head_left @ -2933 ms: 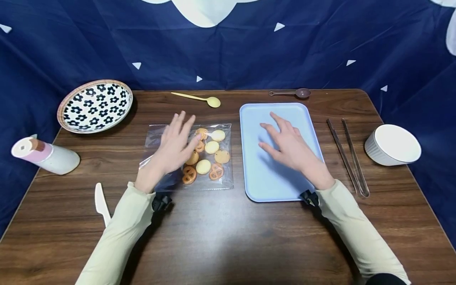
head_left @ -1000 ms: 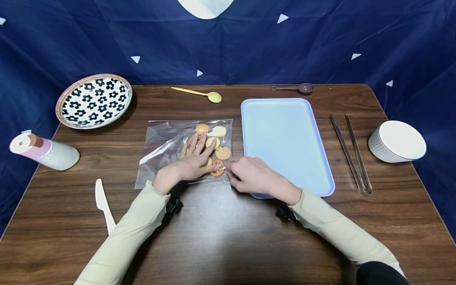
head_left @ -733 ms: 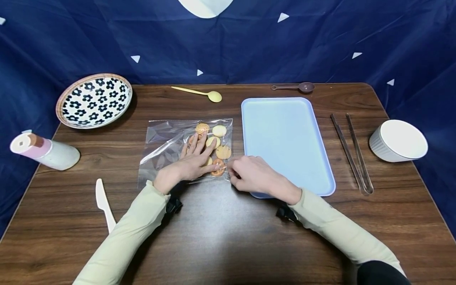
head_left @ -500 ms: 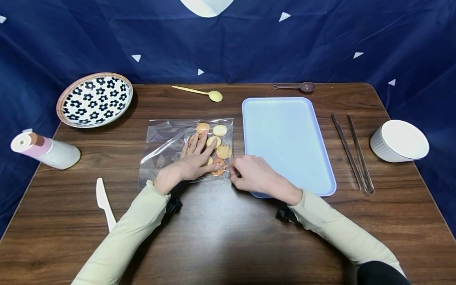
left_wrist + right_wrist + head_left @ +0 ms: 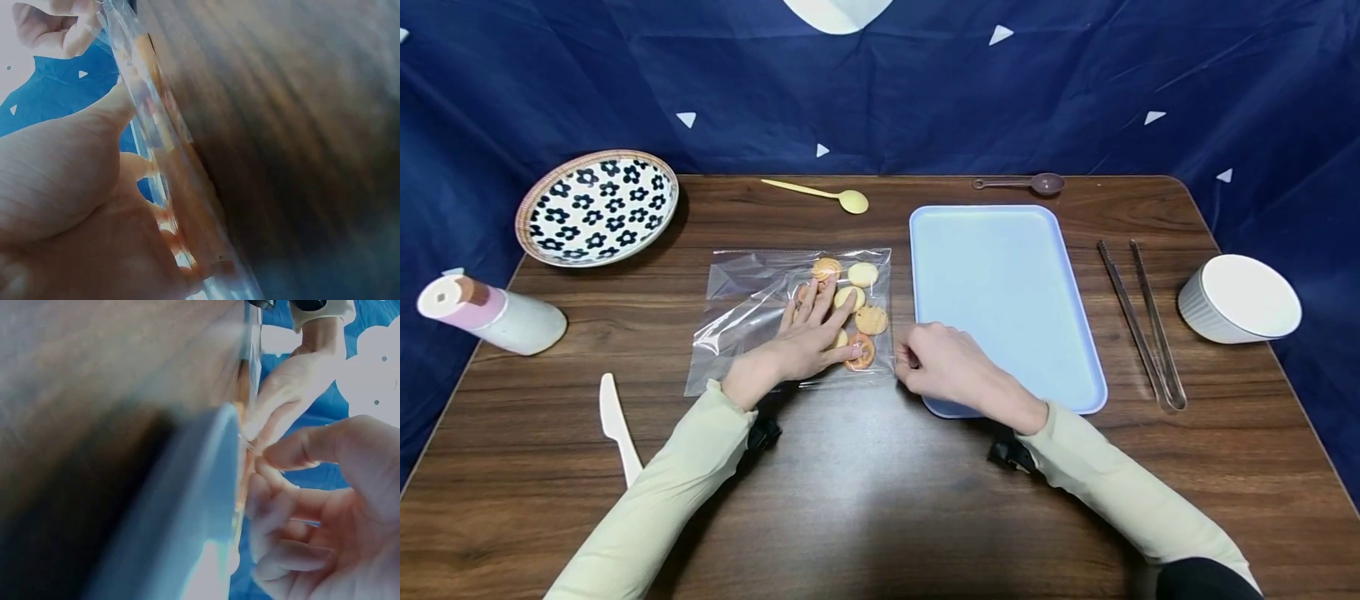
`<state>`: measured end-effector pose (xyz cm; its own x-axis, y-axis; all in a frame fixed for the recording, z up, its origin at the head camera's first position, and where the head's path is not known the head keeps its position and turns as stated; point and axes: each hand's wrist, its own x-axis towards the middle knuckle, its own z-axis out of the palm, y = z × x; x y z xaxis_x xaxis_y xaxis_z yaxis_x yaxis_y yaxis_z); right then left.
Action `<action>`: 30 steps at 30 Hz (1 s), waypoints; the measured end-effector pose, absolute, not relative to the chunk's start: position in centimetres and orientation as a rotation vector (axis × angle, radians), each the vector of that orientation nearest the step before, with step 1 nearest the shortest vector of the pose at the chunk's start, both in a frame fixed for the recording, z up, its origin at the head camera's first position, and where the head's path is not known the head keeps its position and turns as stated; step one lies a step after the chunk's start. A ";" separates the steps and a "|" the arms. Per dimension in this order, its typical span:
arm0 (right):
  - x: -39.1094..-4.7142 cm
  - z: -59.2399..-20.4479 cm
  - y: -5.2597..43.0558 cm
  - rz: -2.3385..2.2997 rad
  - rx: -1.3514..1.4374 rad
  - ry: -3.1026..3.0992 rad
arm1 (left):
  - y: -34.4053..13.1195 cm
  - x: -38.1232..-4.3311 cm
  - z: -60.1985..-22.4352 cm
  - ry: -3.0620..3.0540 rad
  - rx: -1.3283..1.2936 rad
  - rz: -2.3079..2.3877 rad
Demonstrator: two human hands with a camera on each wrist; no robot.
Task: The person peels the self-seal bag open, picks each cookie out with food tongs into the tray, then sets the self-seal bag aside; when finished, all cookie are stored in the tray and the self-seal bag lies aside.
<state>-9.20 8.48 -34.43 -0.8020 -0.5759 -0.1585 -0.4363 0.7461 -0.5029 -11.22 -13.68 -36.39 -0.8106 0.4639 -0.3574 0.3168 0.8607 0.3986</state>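
Note:
A clear plastic bag of cookies and pretzels lies flat in the middle of the table in the head view. My left hand rests on it with fingers spread, covering some of the cookies. At the bag's right edge, near the front corner, my right hand has curled fingers, and thumb and forefinger pinch the clear film. The right wrist view shows those fingers at the film's edge. Under the right hand is the near left corner of a light blue tray.
Metal tongs and a white ramekin stand to the right of the tray. A yellow spoon and a brown measuring spoon lie at the back. Leftward are a flower-patterned bowl, a white-and-pink bottle and a white knife.
Both hands came down from above the bag and tray onto the bag. Since half a second ago, my right hand has shifted slightly right; my left hand has stayed on the bag.

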 end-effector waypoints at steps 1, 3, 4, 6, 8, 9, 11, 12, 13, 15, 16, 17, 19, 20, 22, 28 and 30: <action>-9.2 -34.3 8.6 -0.637 -0.790 2.637 | -13.7 -11.2 -36.4 2.585 0.578 0.450; -9.3 -34.0 8.6 -0.612 -0.799 2.634 | -13.6 -11.2 -36.3 2.587 0.582 0.454; -9.3 -33.9 8.6 -0.605 -0.802 2.633 | -13.6 -11.3 -36.3 2.587 0.583 0.456; -9.4 -33.7 8.5 -0.594 -0.825 2.640 | -13.5 -11.3 -36.3 2.586 0.582 0.451; -9.5 -33.7 8.0 -0.572 -0.852 2.658 | -13.5 -11.3 -36.3 2.585 0.575 0.438; -9.6 -33.8 7.7 -0.554 -0.867 2.664 | -13.5 -11.3 -36.3 2.584 0.573 0.434; -9.6 -34.0 7.1 -0.508 -0.897 2.677 | -13.6 -11.3 -36.3 2.581 0.569 0.426; -9.6 -34.0 6.8 -0.481 -0.909 2.682 | -13.6 -11.3 -36.3 2.581 0.569 0.425; -9.7 -34.1 6.5 -0.457 -0.918 2.687 | -13.6 -11.2 -36.3 2.580 0.568 0.424; -9.7 -34.1 6.1 -0.424 -0.932 2.694 | -13.6 -11.2 -36.3 2.581 0.569 0.428; -9.6 -34.1 6.0 -0.417 -0.939 2.696 | -13.6 -11.2 -36.3 2.580 0.568 0.429; -9.6 -34.1 5.9 -0.413 -0.946 2.696 | -13.6 -11.2 -36.3 2.581 0.567 0.430; -9.6 -34.1 5.9 -0.412 -0.954 2.699 | -13.6 -11.2 -36.3 2.580 0.564 0.432; -9.6 -34.1 5.9 -0.418 -0.959 2.699 | -13.6 -11.2 -36.3 2.579 0.562 0.432; -9.6 -34.1 6.0 -0.422 -0.967 2.695 | -13.5 -11.3 -36.3 2.580 0.563 0.432; -9.7 -34.0 6.6 -0.398 -0.915 2.684 | -13.5 -11.3 -36.3 2.575 0.569 0.431; -9.8 -33.9 6.9 -0.405 -0.872 2.683 | -13.6 -11.3 -36.2 2.576 0.572 0.434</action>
